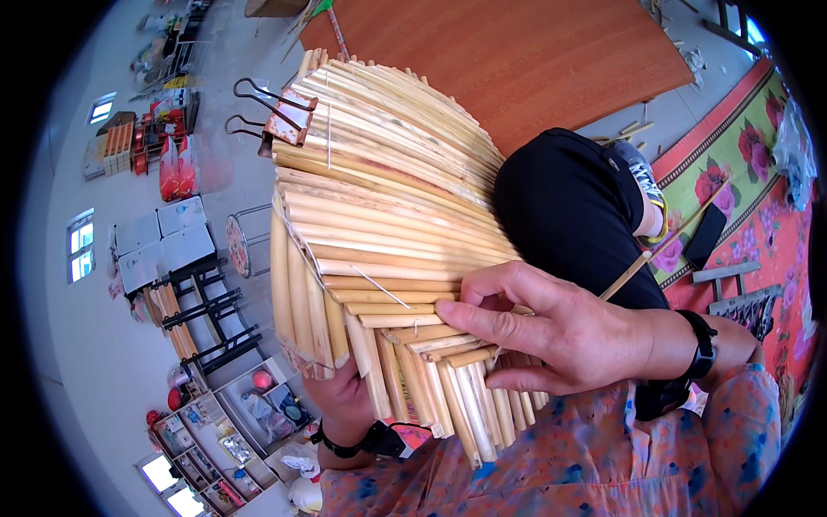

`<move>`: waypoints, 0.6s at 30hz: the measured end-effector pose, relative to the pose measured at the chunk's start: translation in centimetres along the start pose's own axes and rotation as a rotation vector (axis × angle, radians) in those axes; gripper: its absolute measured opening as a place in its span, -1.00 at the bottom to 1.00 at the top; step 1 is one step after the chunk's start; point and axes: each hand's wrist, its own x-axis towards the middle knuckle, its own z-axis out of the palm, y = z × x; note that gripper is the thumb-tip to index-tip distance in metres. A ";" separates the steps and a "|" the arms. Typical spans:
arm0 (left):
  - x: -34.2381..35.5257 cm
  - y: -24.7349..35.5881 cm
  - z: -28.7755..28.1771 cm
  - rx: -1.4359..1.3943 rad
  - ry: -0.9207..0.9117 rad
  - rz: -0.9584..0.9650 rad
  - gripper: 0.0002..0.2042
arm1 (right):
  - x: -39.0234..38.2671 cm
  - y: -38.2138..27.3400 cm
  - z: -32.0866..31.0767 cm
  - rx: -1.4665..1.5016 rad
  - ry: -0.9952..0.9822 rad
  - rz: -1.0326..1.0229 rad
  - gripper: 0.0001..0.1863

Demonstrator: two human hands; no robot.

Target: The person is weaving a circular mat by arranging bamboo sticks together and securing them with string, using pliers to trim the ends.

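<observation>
A panel of pale yellow reed stalks (405, 207), laid side by side in slanting rows, is held up in front of me. My left hand (338, 392) grips its lower left edge, with most of the fingers hidden behind the stalks. On the front, my right hand (560, 327) presses fingertips on the short stalk ends where two slants meet, its thumb bent in lower down. White thread (379, 286) crosses the stalks beside those fingertips. A rusty binder clip (291, 119) is clamped on the upper left edge. Beyond my right hand a loose stalk (626, 276) sticks out.
My dark-trousered knee (551, 198) rises against the panel's right side. Behind stands a reddish-brown board (517, 60). A floral mat (732, 164) lies at right, holding a dark phone (706, 234) and a small stool (745, 297). At left are a round stool (239, 246) and shelves (207, 439).
</observation>
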 end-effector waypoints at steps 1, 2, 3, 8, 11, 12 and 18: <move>0.0 -0.1 0.1 -0.010 -0.003 -0.004 -0.67 | 0.0 0.0 0.0 -0.007 0.001 0.002 -0.16; 0.0 -0.3 0.4 -0.041 0.006 -0.017 -0.67 | 0.0 0.0 -0.1 -0.013 0.002 0.003 -0.16; -0.2 -0.5 0.5 -0.057 0.004 -0.038 -0.66 | 0.0 0.0 -0.1 -0.014 -0.001 0.002 -0.16; -0.5 -1.0 0.6 -0.086 -0.023 -0.093 -0.65 | 0.1 0.0 -0.1 -0.015 -0.008 0.007 -0.15; -1.0 -1.0 0.3 -0.071 -0.041 -0.107 -0.64 | 0.2 -0.2 0.1 -0.026 -0.006 -0.001 -0.16; -1.2 -1.0 0.1 -0.066 -0.043 -0.118 -0.64 | 0.3 -0.3 0.0 -0.034 -0.016 0.000 -0.17; -1.0 -1.5 0.3 -0.052 -0.072 -0.126 -0.62 | 0.5 -0.6 -0.1 -0.053 -0.029 0.017 -0.21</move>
